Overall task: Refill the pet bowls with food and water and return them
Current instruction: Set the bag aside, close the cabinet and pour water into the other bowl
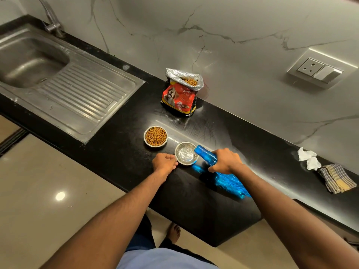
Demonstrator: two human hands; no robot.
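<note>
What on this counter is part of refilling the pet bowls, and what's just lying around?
Part of the job: food bowl, water bowl, blue bottle, kibble bag.

Lying about: crumpled tissues, checked cloth, sink, wall socket.

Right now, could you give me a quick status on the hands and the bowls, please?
Right hand grips blue bottle, tipped over water bowl. Left hand steadies its rim. Food bowl full of kibble. Nothing in the way.
</note>
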